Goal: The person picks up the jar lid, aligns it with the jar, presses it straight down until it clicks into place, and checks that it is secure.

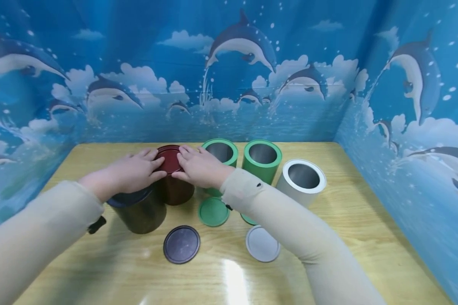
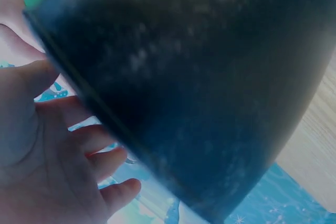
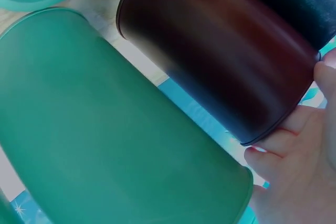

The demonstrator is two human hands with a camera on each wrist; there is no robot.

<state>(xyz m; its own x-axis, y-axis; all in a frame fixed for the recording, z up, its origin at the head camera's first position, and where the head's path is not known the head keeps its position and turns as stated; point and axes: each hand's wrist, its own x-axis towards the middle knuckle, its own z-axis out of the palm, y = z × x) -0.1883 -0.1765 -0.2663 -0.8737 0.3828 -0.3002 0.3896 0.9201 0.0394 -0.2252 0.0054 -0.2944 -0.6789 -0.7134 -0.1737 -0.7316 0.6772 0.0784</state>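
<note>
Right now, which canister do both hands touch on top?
The only red canister, between the black canister and a green canister; left hand and right hand both touch its top.

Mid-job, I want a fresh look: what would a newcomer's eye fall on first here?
Probably the bright dolphin-print curtain, filling the background behind the table. Next, the left hand and right hand, both touching the red lid on the dark red canister, left of the green canisters in the head view. Nearer the camera, a dark lid and a pale lid lie flat.
</note>
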